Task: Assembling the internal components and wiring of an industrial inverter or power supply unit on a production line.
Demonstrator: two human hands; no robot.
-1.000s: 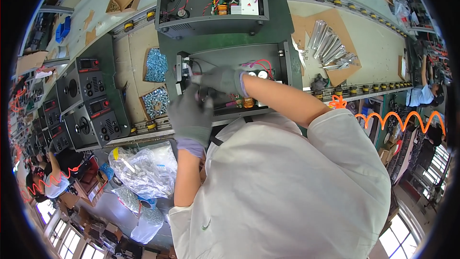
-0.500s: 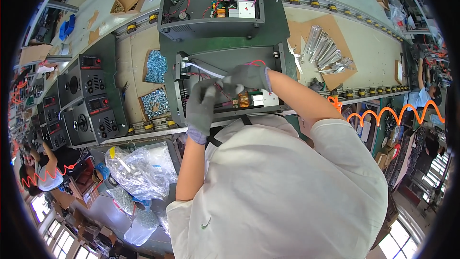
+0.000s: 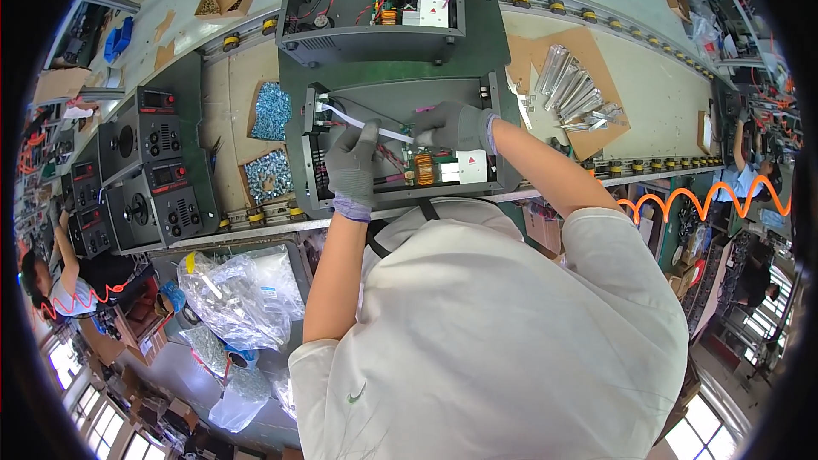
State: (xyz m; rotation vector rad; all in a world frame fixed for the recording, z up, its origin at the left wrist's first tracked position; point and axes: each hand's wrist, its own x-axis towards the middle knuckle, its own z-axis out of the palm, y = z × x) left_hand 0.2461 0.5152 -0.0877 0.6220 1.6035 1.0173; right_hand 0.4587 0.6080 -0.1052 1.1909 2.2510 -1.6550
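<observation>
Observed from beside the bench: open-topped, dark grey metal case (image 3: 417, 92) sits on the green board (image 3: 501, 43), directly before the worker. Both hands are inside it.

Left hand (image 3: 352, 169), grey-gloved: thumb and fingers pinched on a white flat ribbon cable (image 3: 394, 135). Right hand (image 3: 456, 128), also gloved: fingers curled at the cable's right end; cannot tell whether they grip it.

Done, by my judgement: internals largely fitted, with a copper-wound coil (image 3: 424, 169) and white square block (image 3: 471, 167) in place; the cable's left end meets the case's left side, apparently attached.

Left, by my judgement: the right end is not seen seated, and the top is uncovered. A second dark grey case (image 3: 366, 49) beyond, also open, has a similar cable laid across; its seating is unclear.
</observation>
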